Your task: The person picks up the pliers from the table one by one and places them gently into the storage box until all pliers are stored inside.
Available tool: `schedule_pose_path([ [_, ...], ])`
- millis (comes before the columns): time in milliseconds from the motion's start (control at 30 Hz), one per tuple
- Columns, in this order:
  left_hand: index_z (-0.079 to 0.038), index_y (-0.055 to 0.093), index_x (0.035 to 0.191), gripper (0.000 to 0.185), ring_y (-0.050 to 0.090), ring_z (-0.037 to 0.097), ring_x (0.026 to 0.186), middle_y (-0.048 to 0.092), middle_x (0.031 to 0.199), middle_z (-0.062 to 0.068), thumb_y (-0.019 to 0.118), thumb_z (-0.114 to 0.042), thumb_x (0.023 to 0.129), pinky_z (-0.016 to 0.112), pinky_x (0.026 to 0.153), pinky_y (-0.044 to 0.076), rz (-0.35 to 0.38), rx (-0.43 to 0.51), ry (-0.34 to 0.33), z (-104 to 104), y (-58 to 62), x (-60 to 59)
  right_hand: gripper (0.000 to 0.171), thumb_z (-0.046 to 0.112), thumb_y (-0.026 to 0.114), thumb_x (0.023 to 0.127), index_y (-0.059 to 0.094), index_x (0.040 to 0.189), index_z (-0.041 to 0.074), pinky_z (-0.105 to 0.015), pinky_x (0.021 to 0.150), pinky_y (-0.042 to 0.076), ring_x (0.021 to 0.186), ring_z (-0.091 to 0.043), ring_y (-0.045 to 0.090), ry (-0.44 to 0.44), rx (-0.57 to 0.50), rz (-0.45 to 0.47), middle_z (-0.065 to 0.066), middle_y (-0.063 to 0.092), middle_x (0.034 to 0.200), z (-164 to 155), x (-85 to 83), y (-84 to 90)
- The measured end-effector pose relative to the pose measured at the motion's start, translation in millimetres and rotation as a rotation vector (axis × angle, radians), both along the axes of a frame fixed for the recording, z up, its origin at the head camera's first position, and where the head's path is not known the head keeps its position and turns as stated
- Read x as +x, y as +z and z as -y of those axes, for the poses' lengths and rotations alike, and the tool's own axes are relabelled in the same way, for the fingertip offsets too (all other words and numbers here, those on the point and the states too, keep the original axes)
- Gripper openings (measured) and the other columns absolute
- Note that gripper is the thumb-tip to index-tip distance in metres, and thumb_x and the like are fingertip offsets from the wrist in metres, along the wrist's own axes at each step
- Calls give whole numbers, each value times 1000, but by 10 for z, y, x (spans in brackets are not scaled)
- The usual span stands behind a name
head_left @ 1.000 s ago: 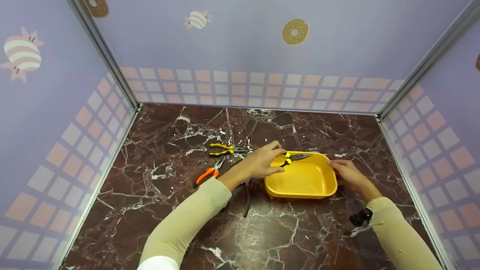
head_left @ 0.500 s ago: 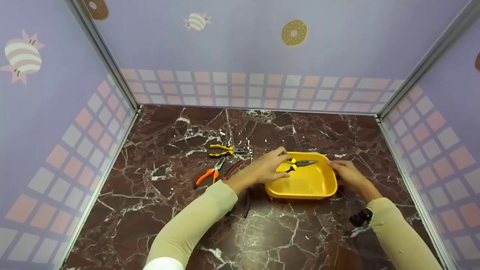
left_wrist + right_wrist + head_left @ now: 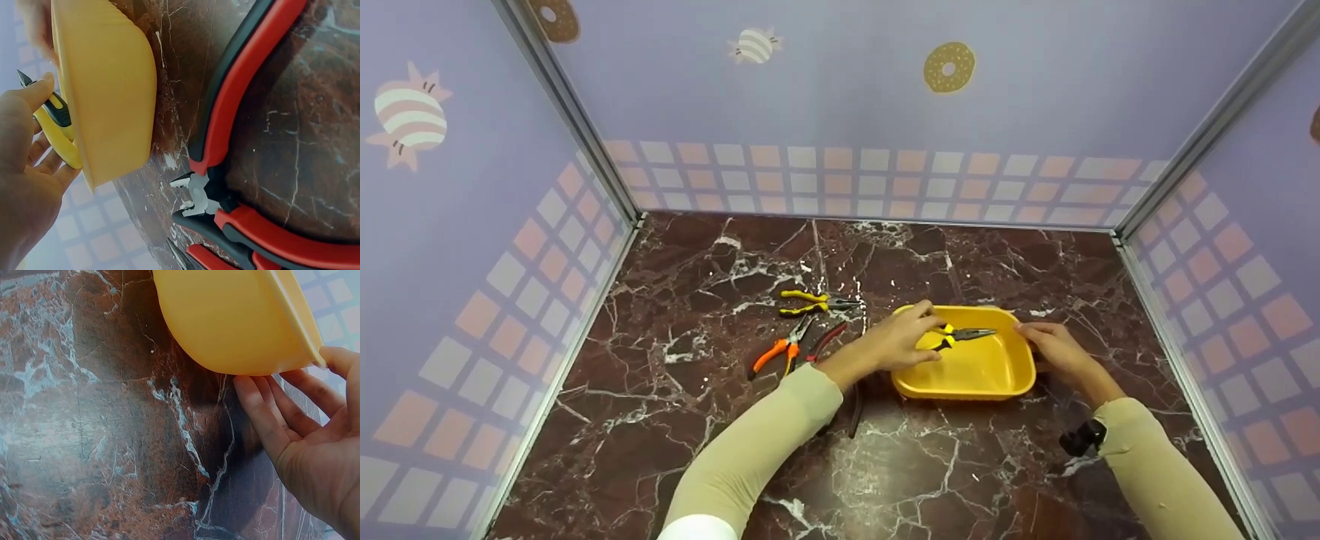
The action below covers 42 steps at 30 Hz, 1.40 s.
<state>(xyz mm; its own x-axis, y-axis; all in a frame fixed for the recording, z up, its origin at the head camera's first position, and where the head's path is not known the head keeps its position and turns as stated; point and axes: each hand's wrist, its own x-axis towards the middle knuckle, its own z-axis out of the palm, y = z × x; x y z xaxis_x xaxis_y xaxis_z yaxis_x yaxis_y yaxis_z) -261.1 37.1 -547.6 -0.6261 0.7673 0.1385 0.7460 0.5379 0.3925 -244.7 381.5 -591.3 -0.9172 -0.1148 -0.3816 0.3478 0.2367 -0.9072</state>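
Note:
My left hand (image 3: 904, 337) holds a pair of long-nose pliers (image 3: 973, 334) with yellow and black handles. Their grey jaws point right over the inside of a yellow plastic tub (image 3: 960, 394). In the left wrist view, thumb and fingers pinch the pliers' handles (image 3: 61, 140) at the tub's rim. On the tub's right side my right hand (image 3: 1057, 352) grips the rim. The right wrist view has the thumb at the rim (image 3: 315, 354) and the fingers (image 3: 259, 410) against the outside of the tub. Whether the pliers touch the tub's floor cannot be told.
Left of the tub lie yellow-handled pliers (image 3: 806, 302), orange-handled pliers (image 3: 770, 358) and red-handled pliers (image 3: 826, 339), partly behind the left arm. Large red and black pliers (image 3: 225, 124) show in the left wrist view. Patterned wall panels (image 3: 840, 97) surround the marble-look surface (image 3: 660, 420).
My left hand has shifted right and a little towards the body, carrying the pliers farther over the tub. My right hand and the tub have stayed nearly in place.

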Motion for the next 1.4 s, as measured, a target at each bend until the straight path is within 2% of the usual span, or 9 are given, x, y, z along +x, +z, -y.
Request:
schedule_pose_path([
  [167,-12,61,148,59,60,18,113,52,132,6,77,-40,98,32,98,54,21,-20,14,-26,-27,20,61,39,60,109,54,146,-10,-42,79,65,93,-18,73,-1,-13,0,-4,73,106,-6,15,-3],
  [333,-11,61,147,60,60,18,115,52,132,6,78,-39,97,30,101,53,33,-17,14,-56,-68,19,60,38,61,109,55,145,-10,-40,77,65,90,-17,73,-9,-24,-3,-4,73,102,-12,18,-6],
  [600,-11,60,147,63,60,21,120,52,136,7,77,-44,97,33,108,50,43,-66,31,-85,-147,22,61,39,59,109,55,145,-9,-42,78,65,92,-18,73,-3,-11,-20,-5,74,106,-2,10,-19],
  [900,-13,62,146,61,59,19,115,52,133,5,78,-44,96,32,104,52,77,-74,53,-98,-212,18,60,39,61,109,56,145,-9,-41,77,65,92,-19,73,-22,-28,-15,-6,74,107,-2,-1,-40],
  [1267,-14,62,145,56,58,21,122,52,134,5,78,-40,97,35,106,51,20,-123,37,-118,-250,20,64,40,59,110,51,149,-11,-43,80,65,97,-21,72,-12,-17,-16,-11,72,116,-25,13,-30],
  [1400,-15,63,142,53,58,23,120,51,133,6,77,-39,97,35,103,53,-25,-166,24,-119,-250,25,67,42,61,108,51,149,-10,-42,81,65,99,-20,72,-13,-1,-21,-14,71,119,-18,7,-40],
])
